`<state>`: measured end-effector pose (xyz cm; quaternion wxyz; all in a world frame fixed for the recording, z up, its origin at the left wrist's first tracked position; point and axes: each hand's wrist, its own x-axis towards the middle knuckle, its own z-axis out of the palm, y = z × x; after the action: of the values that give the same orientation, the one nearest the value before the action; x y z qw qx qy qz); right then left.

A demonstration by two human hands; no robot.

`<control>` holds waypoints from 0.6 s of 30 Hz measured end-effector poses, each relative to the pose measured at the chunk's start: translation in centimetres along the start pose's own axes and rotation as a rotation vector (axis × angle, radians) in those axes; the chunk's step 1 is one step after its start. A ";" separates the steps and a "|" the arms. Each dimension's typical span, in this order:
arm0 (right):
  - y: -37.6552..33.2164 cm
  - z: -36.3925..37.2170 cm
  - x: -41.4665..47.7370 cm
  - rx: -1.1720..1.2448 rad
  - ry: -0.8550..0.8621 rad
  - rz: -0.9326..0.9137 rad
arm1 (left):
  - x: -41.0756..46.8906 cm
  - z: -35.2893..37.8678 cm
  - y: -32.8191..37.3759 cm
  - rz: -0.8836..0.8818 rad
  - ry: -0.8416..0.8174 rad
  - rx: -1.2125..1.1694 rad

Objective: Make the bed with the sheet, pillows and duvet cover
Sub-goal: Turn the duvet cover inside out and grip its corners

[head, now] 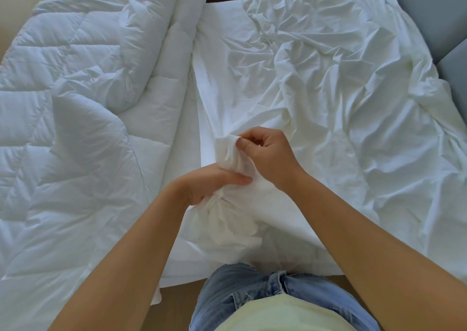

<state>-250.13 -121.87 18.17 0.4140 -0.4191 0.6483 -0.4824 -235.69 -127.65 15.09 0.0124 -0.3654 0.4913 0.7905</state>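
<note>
The quilted duvet (75, 103) is lying heaped across the left half of the frame. The duvet cover (341, 90) is sprawling in deep creases over the right half, and a flat strip of what I am taking to be the sheet (214, 52) is showing between them at upper centre. At lower centre I am working on the near part of the cover. My left hand (217, 183) is gripping a gathered neck of cloth with curled fingers. My right hand (270, 157), just above it on the same wad, is pinching a small corner (227, 148) between thumb and forefinger. I am judging the twisted cloth as the main risk: with so much cover crumpled beyond my hands, I may be holding the wrong layer, and the duvet would then be going in skewed. The pinch is taking only a little thin fabric, so a hard tug could be slipping it free. Pulling may also be dragging the sheet loose underneath.
</note>
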 end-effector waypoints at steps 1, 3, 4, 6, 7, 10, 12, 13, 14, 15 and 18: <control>-0.1 0.2 0.0 0.040 -0.030 0.022 | 0.4 0.2 0.0 0.054 0.051 0.059; -0.2 0.3 0.1 0.096 -0.066 0.055 | 0.8 0.8 -0.3 0.146 0.128 0.046; -0.3 0.3 0.2 0.107 -0.072 0.061 | 0.9 1.1 -0.5 0.168 0.149 -0.014; -0.7 0.2 0.6 0.094 -0.066 0.049 | 1.1 1.7 -1.0 0.182 0.184 -0.177; -0.8 0.3 0.8 0.080 -0.055 0.041 | 1.3 2.1 -1.2 0.175 0.199 -0.234; -1.2 0.9 1.2 0.075 -0.036 0.049 | 1.8 2.7 -1.6 0.097 0.184 -0.322; -1.1 1.3 1.2 0.086 -0.035 0.058 | 1.5 2.2 -1.8 0.044 0.134 -0.409; -0.9 1.4 1.2 0.088 -0.034 0.059 | 1.3 1.6 -2.0 0.028 0.097 -0.452; -0.6 1.4 1.1 0.095 -0.036 0.064 | 1.0 1.1 -2.1 0.011 0.045 -0.477; -0.2 1.4 1.0 0.108 -0.037 0.079 | 0.7 0.7 -2.1 -0.012 -0.006 -0.459; 0.8 1.4 0.7 0.155 -0.068 0.146 | 0.3 0.3 -1.7 -0.150 -0.055 -0.189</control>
<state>-249.15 -122.79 17.01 0.5010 -0.3533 0.6234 -0.4852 -235.48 -126.62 13.65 0.0504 -0.3789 0.3855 0.8398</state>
